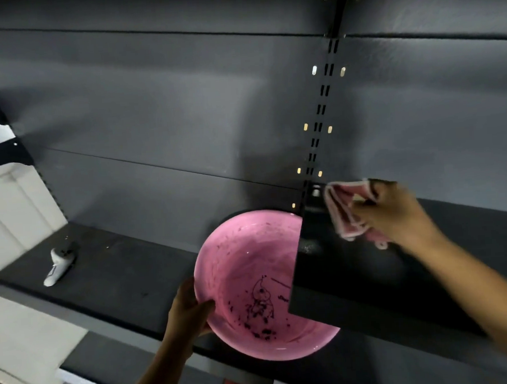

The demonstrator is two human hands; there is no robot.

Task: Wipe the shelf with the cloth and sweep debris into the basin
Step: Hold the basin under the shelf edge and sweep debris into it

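A round pink basin (245,269) with dark crumbs in its bottom is held against the left end of the black right-hand shelf (370,279). My left hand (189,310) grips the basin's left rim, thumb inside. My right hand (396,212) holds a bunched pink cloth (344,213) at the shelf's back left corner, next to the slotted upright. A faint patch of dust (307,246) lies on the shelf near its left edge, just in front of the cloth.
A lower black shelf (109,277) runs to the left, with a white controller (58,264) lying on it. The dark grey back panel (182,122) and slotted upright (320,113) rise behind. Black brackets (0,154) and a white wall are at far left.
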